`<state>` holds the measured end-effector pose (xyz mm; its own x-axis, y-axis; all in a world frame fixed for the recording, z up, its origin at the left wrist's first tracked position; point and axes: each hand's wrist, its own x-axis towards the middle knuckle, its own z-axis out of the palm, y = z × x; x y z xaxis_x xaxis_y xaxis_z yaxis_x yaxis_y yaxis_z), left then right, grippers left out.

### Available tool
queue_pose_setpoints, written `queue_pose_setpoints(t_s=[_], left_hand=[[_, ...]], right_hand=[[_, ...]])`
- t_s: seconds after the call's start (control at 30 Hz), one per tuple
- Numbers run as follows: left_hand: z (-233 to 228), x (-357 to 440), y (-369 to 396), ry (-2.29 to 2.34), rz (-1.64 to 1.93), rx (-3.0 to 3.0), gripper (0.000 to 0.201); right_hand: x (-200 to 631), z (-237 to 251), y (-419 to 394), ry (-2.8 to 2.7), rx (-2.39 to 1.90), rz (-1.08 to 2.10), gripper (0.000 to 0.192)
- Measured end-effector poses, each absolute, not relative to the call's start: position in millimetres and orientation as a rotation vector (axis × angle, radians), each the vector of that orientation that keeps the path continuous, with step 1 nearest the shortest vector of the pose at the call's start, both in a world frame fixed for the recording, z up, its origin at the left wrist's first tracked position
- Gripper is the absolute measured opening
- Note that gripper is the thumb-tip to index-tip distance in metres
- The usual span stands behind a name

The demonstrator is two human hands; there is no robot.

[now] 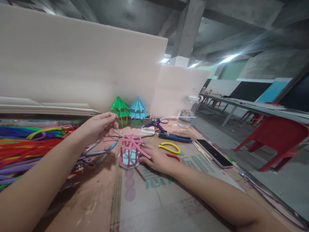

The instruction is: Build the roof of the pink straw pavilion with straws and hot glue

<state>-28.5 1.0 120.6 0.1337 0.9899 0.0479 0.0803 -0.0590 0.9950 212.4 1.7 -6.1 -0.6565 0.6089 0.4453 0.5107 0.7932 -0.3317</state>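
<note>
Two hands are in play over our cardboard-covered table (169, 199). Our right hand (158, 158) lies flat on the cardboard, fingers loose and gripping nothing, its fingertips touching the base of the pink pipe-cleaner cage (130, 151), which stands upright on a light blue disc about mid-table. Our left hand (100, 125) hovers just left of and above the cage with fingers curled in toward the thumb; we honestly can't tell if anything's pinched in there. Piled along the left edge we've got a heap of colored pipe cleaners (26, 145). Toward the far edge, against the white board, sit a green pagoda model (120, 110) and a blue pagoda model (138, 111) side by side. Just right of those lies a blue glue gun (155, 124), with yellow-handled pliers (169, 147) close to our right hand. Near the right edge rests a phone (213, 153), and a clear jar (189, 111) stands farther back.
</note>
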Motion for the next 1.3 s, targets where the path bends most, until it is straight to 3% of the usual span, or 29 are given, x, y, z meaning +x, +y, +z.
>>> queue_pose_setpoints(t_s=[0.2,0.37,0.53,0.7,0.97,1.3], left_hand=[[119.3,-29.8,3.4,1.224,1.039,1.617,0.028],[118.7,-33.3,5.4,1.306,0.985,1.769,0.039],[115.5,-40.6,7.2,1.39,0.65,2.258,0.038],[107.8,-37.3,9.2,1.34,0.474,2.586,0.033],[96.6,-18.7,6.0,1.308,0.577,2.869,0.008],[96.7,-15.1,2.3,1.006,0.561,3.277,0.015]], right_hand=[[207.6,-7.1,5.3,-2.278,-0.906,0.561,0.012],[206.9,-8.4,4.8,-2.276,-0.885,0.56,0.014],[208.1,-2.4,-0.6,-2.303,-0.854,0.509,0.012],[208.0,-1.8,-0.5,-2.302,-0.856,0.479,0.012],[207.8,-8.9,4.1,-2.314,-0.874,0.42,0.012],[207.9,-8.6,4.6,-2.314,-0.886,0.418,0.011]])
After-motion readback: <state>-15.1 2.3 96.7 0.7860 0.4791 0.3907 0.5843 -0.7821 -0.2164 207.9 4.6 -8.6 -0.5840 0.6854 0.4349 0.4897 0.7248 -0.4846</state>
